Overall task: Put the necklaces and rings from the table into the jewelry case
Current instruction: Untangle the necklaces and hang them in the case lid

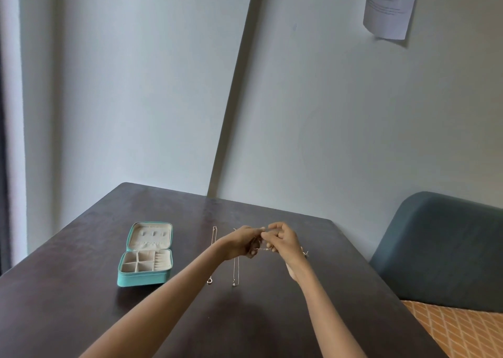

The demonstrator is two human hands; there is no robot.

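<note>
At centre frame, just above the dark table [272, 317], both hands meet fingertip to fingertip: the left hand [241, 242] and right hand [281, 239] each have fingers curled in, pinching a thin chain [261, 248] that shows as a pale thread between them. Narrow pinch grips, both; whether they are working a clasp or a knot is too small to tell. Two more necklaces lie straight on the table below and left of the hands, one [214, 248] further left with its pendant end toward the lower frame, the other [235, 269] partly hidden under the left wrist. A small glint beside the right wrist [305, 253] may be a ring or a charm; cannot say. The teal jewelry case [148, 254] lies open at left of centre, well apart from the hands, lid flat back, its divided tray looking empty from here. Risks, as I judge them: the held chain is fine and slack, so a loosened pinch would drop it across the necklace beneath, and the two could tangle. The left forearm hangs over the lying chains; lowering or sweeping it toward the case could drag them out of line or off the near edge. Carrying the chain left, a dangling end could snag on the case wall or dividers. Small rings could roll if nudged.
</note>
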